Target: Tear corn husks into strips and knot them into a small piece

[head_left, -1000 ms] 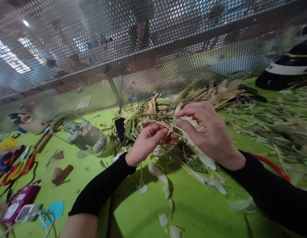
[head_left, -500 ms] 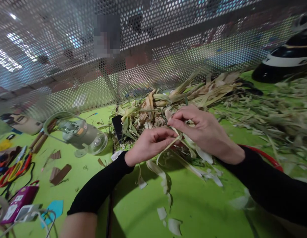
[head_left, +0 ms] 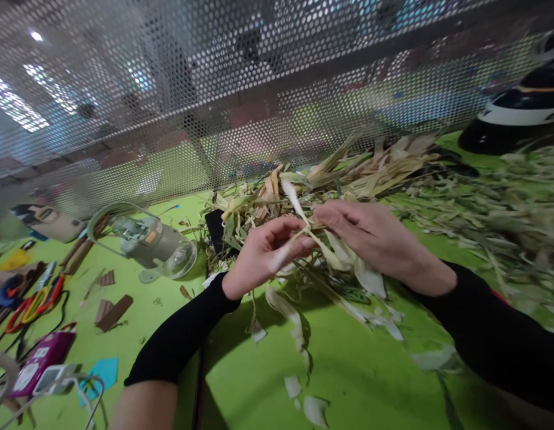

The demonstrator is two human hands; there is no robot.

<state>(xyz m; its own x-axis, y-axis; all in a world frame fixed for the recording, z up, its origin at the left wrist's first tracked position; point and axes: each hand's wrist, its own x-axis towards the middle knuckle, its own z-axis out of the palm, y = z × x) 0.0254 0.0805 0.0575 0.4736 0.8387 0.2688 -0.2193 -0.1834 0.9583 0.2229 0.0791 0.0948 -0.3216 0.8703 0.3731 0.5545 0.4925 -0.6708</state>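
Note:
Between my hands are pale strips of corn husk [head_left: 328,254], crossing at a small knot-like joint. My left hand [head_left: 270,248] pinches the strips near that crossing, with one pale end pointing up and away and another lying along the fingers. My right hand [head_left: 366,233] is closed on the strips just right of the crossing, its thumb and forefinger together. Wider husk ends hang below my right hand. Right behind both hands lies a heap of dried husks [head_left: 384,173], yellow-green to tan. A long curled husk piece [head_left: 288,316] lies on the table below.
A perforated metal screen [head_left: 268,101] rises behind the green table [head_left: 371,382]. On the left lie a clear-topped bottle [head_left: 154,245], scissors [head_left: 39,298], a purple box [head_left: 46,358] and cables. Husk shreds [head_left: 492,209] spread on the right, near a black-and-white object [head_left: 519,113].
My right hand has shifted slightly right and down and turned over the strips. A pale husk end now sticks up between my hands, and the crossing shows more openly.

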